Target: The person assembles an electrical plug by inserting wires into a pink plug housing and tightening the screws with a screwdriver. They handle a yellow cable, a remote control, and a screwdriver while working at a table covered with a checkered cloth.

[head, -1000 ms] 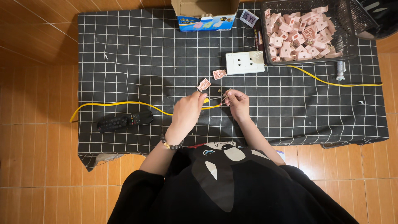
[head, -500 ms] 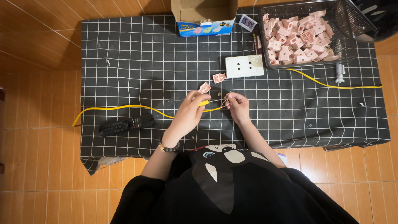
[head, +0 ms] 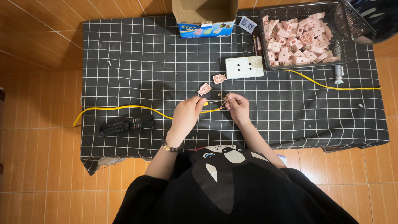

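while both hands meet over the checked bench point(head: 124, 62), the left hand point(head: 187, 114) pinches the yellow cable point(head: 124, 108) at its stripped end, and the right hand point(head: 237, 107) closes its fingertips on the bared wires point(head: 219, 99) just beside it. two pink parts point(head: 205, 88) lie just beyond the hands, near a white socket plate point(head: 244, 67).
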